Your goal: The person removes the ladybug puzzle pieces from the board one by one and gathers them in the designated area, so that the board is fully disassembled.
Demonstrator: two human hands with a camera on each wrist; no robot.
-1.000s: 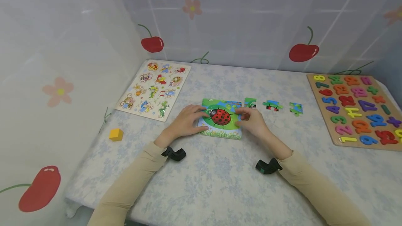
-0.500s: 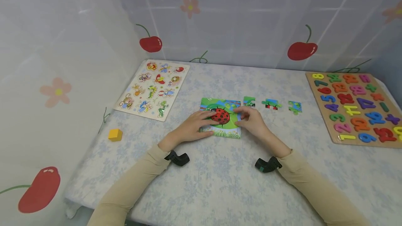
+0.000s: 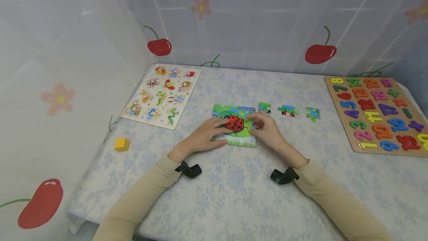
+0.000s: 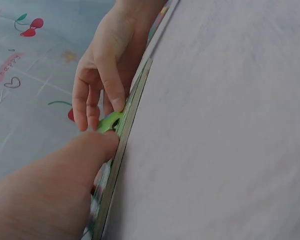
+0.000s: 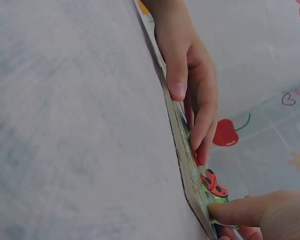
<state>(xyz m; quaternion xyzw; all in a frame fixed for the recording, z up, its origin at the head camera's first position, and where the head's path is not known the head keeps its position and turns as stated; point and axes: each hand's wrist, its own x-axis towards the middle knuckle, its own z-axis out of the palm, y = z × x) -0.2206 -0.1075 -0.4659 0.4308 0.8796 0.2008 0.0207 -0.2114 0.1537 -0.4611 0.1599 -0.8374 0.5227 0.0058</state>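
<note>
A ladybug picture puzzle point(image 3: 240, 143) lies flat on the cloth. My left hand point(image 3: 203, 137) rests on its left part, fingers extended over the ladybug's head and the thumb near the lower edge. At the puzzle's right side, my right hand point(image 3: 268, 131) pinches a piece between thumb and fingers. The right wrist view has this ladybug piece point(image 5: 214, 184) tilted up from the board, with the right thumb at its edge; its green part point(image 4: 109, 121) appears in the left wrist view. Whether it touches the neighbouring pieces, I cannot tell.
Behind and right of the puzzle lie three loose pieces: one point(image 3: 265, 107) partly behind the right hand, another point(image 3: 288, 110) and a third point(image 3: 313, 113). An insect board point(image 3: 160, 97) is at back left, a yellow block point(image 3: 122, 144) at left, a number board point(image 3: 374, 116) at right.
My left hand has moved right, from the puzzle's left edge onto the ladybug's head. The right hand has stayed at the right side, its fingers shifting only slightly.
</note>
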